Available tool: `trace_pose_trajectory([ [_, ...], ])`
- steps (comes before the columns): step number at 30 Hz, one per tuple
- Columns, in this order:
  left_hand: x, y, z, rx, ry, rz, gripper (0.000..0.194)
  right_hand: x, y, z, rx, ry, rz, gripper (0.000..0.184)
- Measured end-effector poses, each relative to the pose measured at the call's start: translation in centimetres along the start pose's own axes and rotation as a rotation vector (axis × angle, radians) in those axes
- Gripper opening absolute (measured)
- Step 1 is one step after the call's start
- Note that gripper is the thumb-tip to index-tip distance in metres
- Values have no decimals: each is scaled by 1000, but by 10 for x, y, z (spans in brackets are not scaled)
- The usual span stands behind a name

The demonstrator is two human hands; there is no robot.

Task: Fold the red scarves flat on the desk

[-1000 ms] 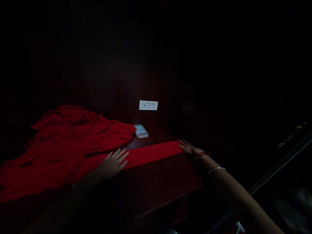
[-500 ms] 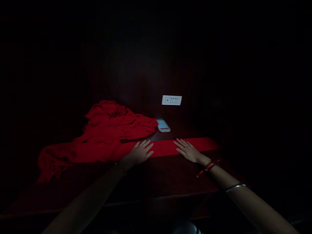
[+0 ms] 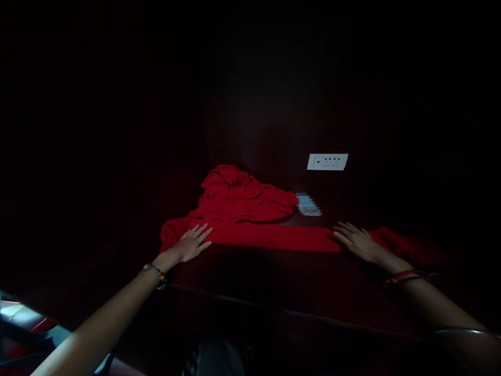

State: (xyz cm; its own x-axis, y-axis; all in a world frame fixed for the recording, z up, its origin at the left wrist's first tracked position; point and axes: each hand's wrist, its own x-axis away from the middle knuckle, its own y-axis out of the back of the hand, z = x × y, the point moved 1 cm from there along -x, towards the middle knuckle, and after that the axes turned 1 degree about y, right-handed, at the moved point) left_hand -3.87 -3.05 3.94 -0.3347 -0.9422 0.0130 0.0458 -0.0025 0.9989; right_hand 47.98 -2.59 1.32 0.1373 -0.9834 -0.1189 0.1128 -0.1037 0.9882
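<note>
A red scarf (image 3: 250, 214) lies on a dark wooden table (image 3: 282, 282), bunched at the back and stretched out as a flat band along the front. My left hand (image 3: 191, 244) lies flat, fingers spread, on the band's left end. At the right part of the band my right hand (image 3: 358, 241) rests flat with fingers apart. Both hands press on the cloth and hold nothing. The scene is very dark.
A phone (image 3: 308, 204) lies on the table just behind the band, beside the bunched cloth. A white wall socket (image 3: 327, 162) sits on the dark back wall. The table's front edge runs below my wrists. Something pale shows at the lower left corner.
My hands have slid apart along the band, the left toward its left end and the right toward its right. The view has turned left, shifting everything rightward.
</note>
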Motion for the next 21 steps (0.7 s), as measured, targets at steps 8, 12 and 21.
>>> trace_pose_trajectory([
  [8,-18,21,-53,-49,-229,-295,50,-8,-10,159,-71,395,55,55],
  [12,-37,20,-87,-23,-475,-213,43,-7,-15,150,-84,457,-8,52],
  [21,-56,11,-91,66,-575,-333,28,-7,1,139,-50,670,-167,34],
])
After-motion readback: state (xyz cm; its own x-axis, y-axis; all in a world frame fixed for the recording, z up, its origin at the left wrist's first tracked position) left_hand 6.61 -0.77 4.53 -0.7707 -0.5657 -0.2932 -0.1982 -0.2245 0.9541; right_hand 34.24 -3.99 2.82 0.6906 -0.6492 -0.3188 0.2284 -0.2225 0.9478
